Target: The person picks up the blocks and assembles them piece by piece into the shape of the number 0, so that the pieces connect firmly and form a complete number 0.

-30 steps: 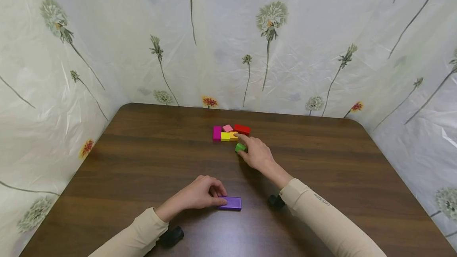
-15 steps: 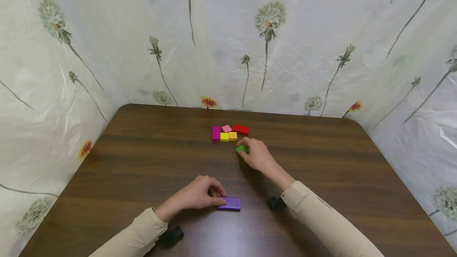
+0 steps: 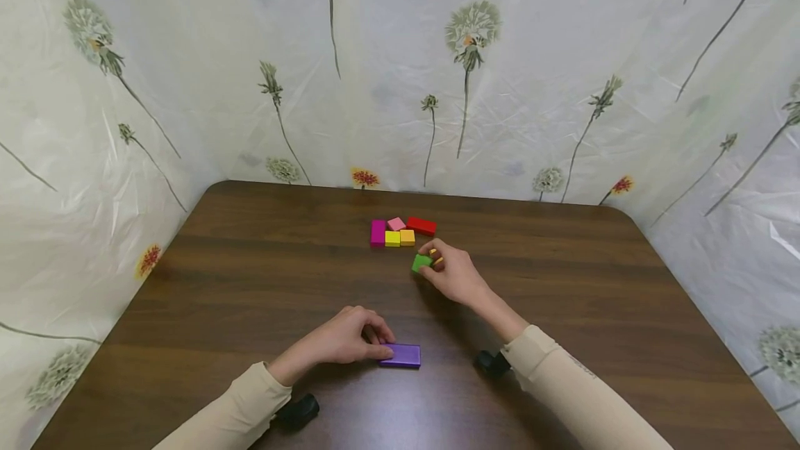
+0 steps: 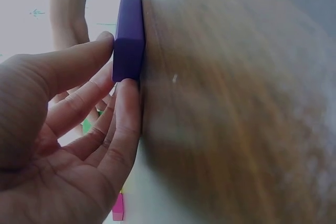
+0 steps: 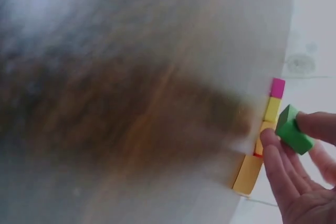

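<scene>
My left hand (image 3: 353,336) pinches one end of a flat purple block (image 3: 403,355) lying on the table near me. Up close in the left wrist view, the thumb presses on one side of the purple block (image 4: 129,38) and a fingertip touches its end. Farther out, my right hand (image 3: 459,275) holds a small green block (image 3: 421,263) between thumb and fingers. In the right wrist view the green block (image 5: 294,131) is tilted and looks raised off the table. Partly hidden behind the right fingers is an orange block (image 5: 247,174) on the table.
Just beyond the right hand lies a cluster: a magenta block (image 3: 378,233), a pink one (image 3: 396,223), a red one (image 3: 421,226), a yellow one (image 3: 392,238) and a light orange one (image 3: 407,237). The brown wooden table (image 3: 281,262) meets a flower-patterned sheet (image 3: 375,89) behind.
My right hand has pulled in its outstretched fingers, taken hold of the green block and drawn back slightly from the cluster. Orange now shows between its fingers. The left hand stays on the purple block.
</scene>
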The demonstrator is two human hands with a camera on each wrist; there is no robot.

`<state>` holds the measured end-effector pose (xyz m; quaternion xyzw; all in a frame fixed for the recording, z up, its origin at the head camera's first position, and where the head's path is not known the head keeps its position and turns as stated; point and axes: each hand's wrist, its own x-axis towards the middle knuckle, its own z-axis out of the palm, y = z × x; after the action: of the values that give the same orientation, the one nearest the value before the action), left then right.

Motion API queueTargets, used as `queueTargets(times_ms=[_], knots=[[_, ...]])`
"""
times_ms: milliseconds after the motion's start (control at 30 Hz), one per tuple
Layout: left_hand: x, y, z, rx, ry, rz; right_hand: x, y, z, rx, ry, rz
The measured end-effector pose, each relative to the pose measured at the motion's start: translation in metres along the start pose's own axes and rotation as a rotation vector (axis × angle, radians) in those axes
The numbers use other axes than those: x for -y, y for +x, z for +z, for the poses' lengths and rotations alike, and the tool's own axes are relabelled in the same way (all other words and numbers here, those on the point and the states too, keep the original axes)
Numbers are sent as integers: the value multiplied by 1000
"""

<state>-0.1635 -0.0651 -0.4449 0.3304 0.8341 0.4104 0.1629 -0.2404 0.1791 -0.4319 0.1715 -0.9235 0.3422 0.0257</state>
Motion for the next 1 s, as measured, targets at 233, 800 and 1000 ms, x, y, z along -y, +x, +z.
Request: queueTargets(times_ms=[233,800,1000], knots=[[-1,1,0,2,3,-5,-5,-4,-7,19,106,60],[0,3,-3,9,8,-30,-5,-15,-19,126,238,159],[0,1,-1,11,-13,-32,-7,-23,-18,147,264,176]])
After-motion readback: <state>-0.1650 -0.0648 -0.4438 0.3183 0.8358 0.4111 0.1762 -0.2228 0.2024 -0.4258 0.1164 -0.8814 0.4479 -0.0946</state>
